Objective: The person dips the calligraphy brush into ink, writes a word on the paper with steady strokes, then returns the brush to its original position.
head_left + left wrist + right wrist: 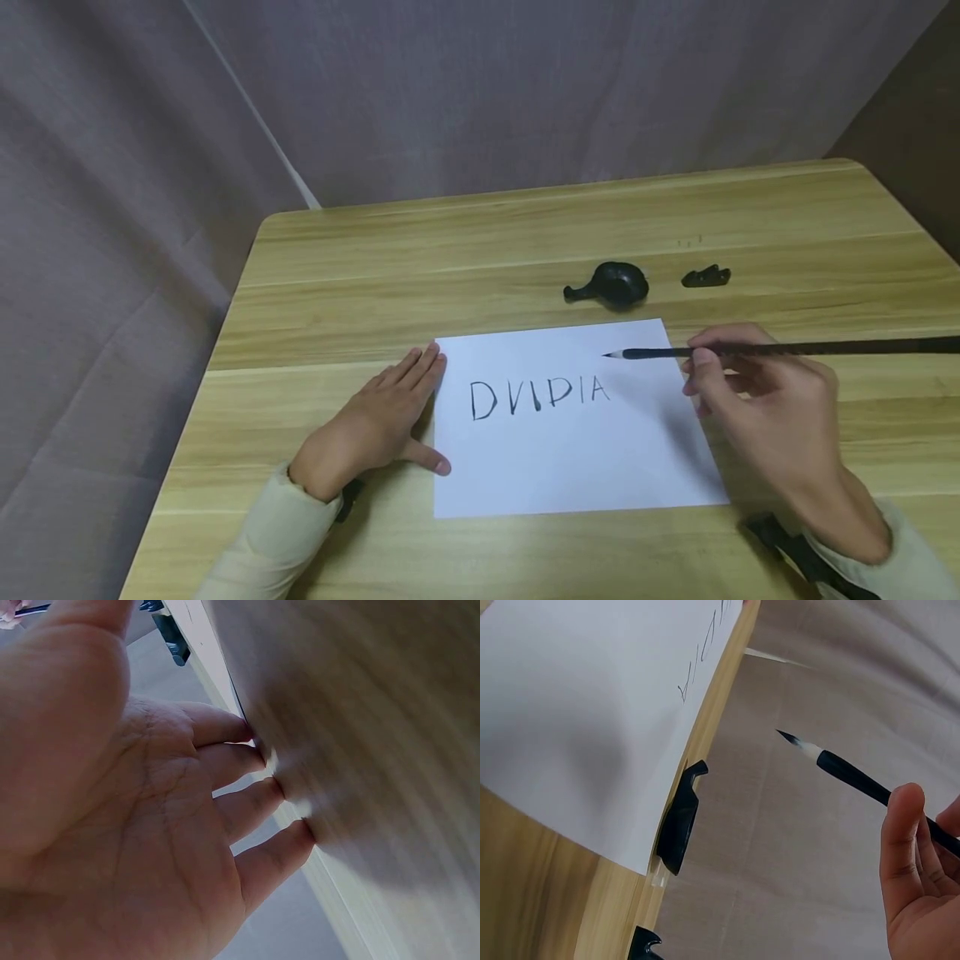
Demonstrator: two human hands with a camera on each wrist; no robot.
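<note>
A white sheet of paper (570,467) lies on the wooden table, with dark hand-brushed capital letters (536,397) across its upper half. At the sheet's left edge rests my left hand (375,421), its fingers extended and the fingertips and thumb touching the edge. In the left wrist view the fingertips (274,855) press on the tabletop. My right hand (772,400) pinches a dark writing brush (825,347) between thumb and fingers, over the right side of the paper. The brush lies nearly level, its pale bristles black at the tip, raised above the sheet in the right wrist view.
Behind the paper sits a black ink dish (618,285) with a narrow spout-like end. To its right is a small black brush rest (706,277). The wooden table (420,267) has rounded far corners, and a grey curtain (487,92) hangs behind it.
</note>
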